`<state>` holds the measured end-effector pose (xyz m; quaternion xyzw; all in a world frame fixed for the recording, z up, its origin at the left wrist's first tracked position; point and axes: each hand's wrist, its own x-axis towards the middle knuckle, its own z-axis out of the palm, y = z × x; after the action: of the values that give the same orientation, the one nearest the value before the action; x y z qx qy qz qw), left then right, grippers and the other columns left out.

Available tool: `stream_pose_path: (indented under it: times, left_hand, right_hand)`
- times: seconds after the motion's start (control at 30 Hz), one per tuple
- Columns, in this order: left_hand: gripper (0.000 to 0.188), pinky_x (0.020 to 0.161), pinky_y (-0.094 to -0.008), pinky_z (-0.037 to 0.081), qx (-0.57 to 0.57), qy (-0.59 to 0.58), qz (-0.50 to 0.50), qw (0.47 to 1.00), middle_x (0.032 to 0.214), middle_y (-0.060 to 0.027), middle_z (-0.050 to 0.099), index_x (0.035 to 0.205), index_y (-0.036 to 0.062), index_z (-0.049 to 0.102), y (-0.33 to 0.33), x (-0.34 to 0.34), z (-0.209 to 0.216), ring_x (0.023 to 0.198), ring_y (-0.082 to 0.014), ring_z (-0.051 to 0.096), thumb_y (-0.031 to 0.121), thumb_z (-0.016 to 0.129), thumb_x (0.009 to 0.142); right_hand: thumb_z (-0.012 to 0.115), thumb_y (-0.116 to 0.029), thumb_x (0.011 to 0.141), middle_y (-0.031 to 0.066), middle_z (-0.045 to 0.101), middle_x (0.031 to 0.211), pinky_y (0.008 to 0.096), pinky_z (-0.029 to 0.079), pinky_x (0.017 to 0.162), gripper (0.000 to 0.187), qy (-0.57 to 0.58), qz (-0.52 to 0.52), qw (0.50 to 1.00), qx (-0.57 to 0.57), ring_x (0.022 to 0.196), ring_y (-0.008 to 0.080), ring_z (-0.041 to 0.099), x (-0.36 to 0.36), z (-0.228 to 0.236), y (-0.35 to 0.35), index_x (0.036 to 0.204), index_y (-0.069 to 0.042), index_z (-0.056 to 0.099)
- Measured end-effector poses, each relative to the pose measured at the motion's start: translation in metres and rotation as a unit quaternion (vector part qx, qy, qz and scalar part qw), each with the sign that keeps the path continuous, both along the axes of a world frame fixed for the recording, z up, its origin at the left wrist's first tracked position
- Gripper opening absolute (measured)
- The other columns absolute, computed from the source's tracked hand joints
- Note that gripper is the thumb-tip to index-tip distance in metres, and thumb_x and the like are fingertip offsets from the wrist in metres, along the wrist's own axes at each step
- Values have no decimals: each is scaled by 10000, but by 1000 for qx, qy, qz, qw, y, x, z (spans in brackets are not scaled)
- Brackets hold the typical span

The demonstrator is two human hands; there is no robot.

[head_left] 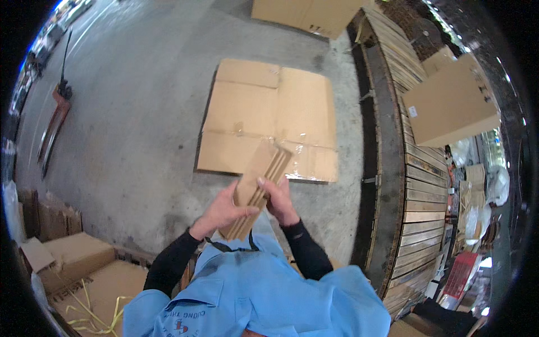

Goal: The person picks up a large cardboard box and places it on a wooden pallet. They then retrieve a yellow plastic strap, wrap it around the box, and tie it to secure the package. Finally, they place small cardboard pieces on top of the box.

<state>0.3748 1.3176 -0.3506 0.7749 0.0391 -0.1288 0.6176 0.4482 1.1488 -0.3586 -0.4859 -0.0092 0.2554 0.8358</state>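
A stack of narrow brown cardboard strips is held between my two hands in front of my body, tilted with its far end to the right. My left hand wraps the stack from the left side, thumb across the top. On the other side my right hand grips it, with its thumb on the upper edges. Beyond the strips a large flattened cardboard sheet lies on the concrete floor, with clear tape along its near right part.
To the right runs a wooden slatted conveyor carrying a closed carton. Another carton stands at the far end. A pallet jack is at far left. Near left are cardboard boxes and yellow strapping.
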Motion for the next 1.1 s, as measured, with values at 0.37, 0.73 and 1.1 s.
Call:
stream_pose_path:
  times: [0.37, 0.73, 1.1]
  left_hand:
    - [776, 922, -382, 518, 59, -50, 180, 981, 1154, -164, 657, 1319, -23, 476, 248, 102, 22, 1064, -223, 645, 267, 875, 720]
    - [741, 945, -380, 508, -52, -62, 184, 980, 1155, -148, 648, 1325, -32, 469, 483, 281, 43, 1072, -222, 630, 232, 842, 742]
    - [798, 947, -387, 512, -108, -64, 173, 977, 1182, -157, 648, 1327, -26, 478, 665, 537, -16, 1103, -228, 630, 288, 883, 716]
  right_hand:
    - [806, -224, 749, 96, 644, 1117, 336, 520, 881, 638, -80, 185, 978, 48, 1023, 183, 629, 161, 16, 288, 1264, 24, 522]
    - [819, -224, 764, 95, 645, 1129, 338, 516, 916, 638, -85, 176, 979, 55, 1041, 172, 624, 332, 33, 512, 1267, 28, 520]
    - [816, -154, 770, 95, 621, 1178, 335, 498, 949, 718, -154, 135, 976, -74, 1079, 164, 599, 580, 32, 706, 1363, 26, 452]
